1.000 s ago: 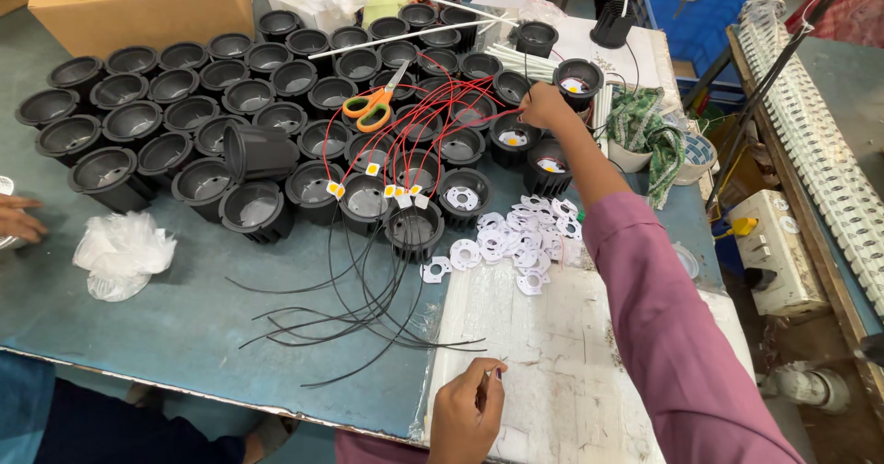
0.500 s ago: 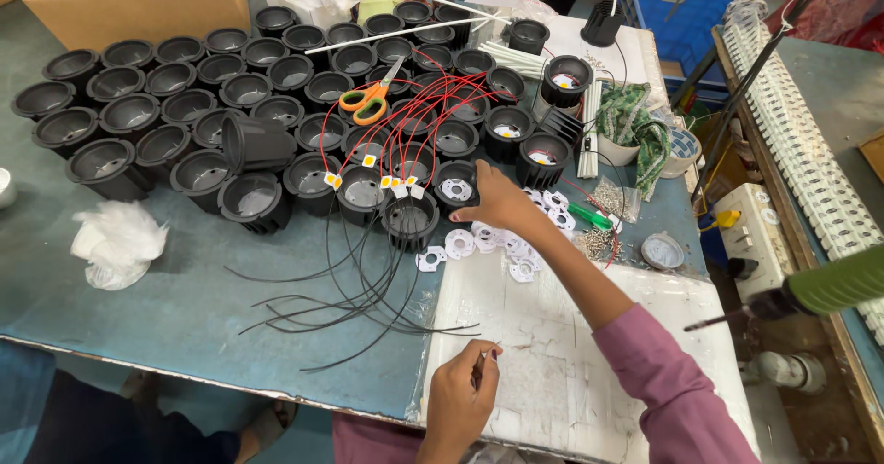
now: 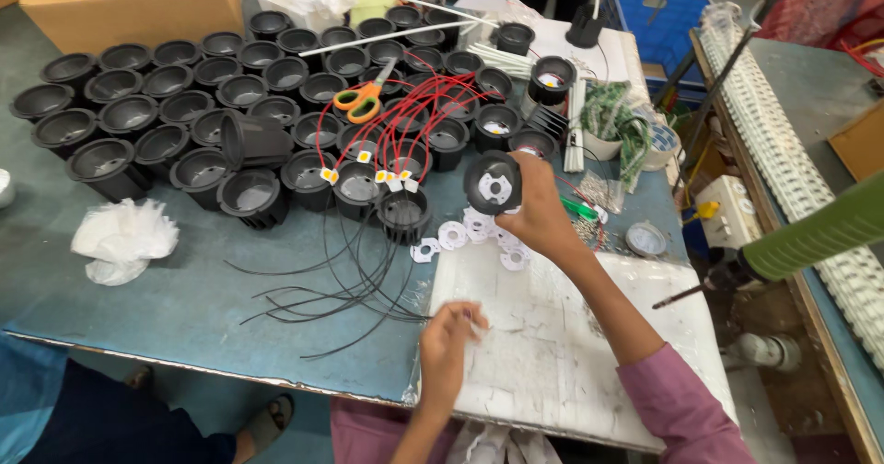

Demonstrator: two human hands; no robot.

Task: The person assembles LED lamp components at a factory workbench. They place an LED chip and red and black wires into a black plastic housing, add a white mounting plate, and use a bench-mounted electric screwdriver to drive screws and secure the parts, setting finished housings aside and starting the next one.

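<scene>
A round black lamp housing (image 3: 493,181) is held lifted off the blue-grey table, tilted so that its open face is turned toward the camera, and a white disc with a notched outline is seen seated inside it. It is gripped along its right and lower edge, just above a loose scatter of similar white ring-shaped discs (image 3: 470,235) that lie flat on the table at the upper edge of a white sheet (image 3: 552,335). The sheet is spread flat near the table's front edge and is touched at its left part.
</scene>
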